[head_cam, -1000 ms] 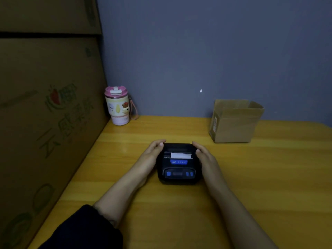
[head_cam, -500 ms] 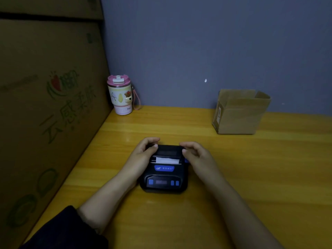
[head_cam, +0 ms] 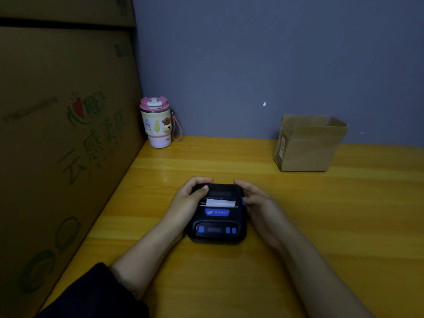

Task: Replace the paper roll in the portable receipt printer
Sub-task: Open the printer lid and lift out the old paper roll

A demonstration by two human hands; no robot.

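Observation:
A small black receipt printer (head_cam: 216, 222) with blue buttons lies flat on the yellow wooden table (head_cam: 321, 214), in front of me. A short strip of white paper (head_cam: 220, 202) sticks out of its slot. My left hand (head_cam: 188, 203) grips the printer's left side, thumb resting on the lid's top left corner. My right hand (head_cam: 259, 203) holds the right side, fingers curled over the far right corner, thumb by a blue side latch. The lid looks closed. The roll inside is hidden.
A pink-lidded tumbler (head_cam: 157, 122) stands at the back left corner. An open cardboard box (head_cam: 307, 145) sits at the back right near the wall. A large printed carton (head_cam: 57, 145) walls off the table's left side.
Both hands have shifted from lying flat beside the printer to gripping its far corners, with the left thumb now on the lid. The view has shifted a little.

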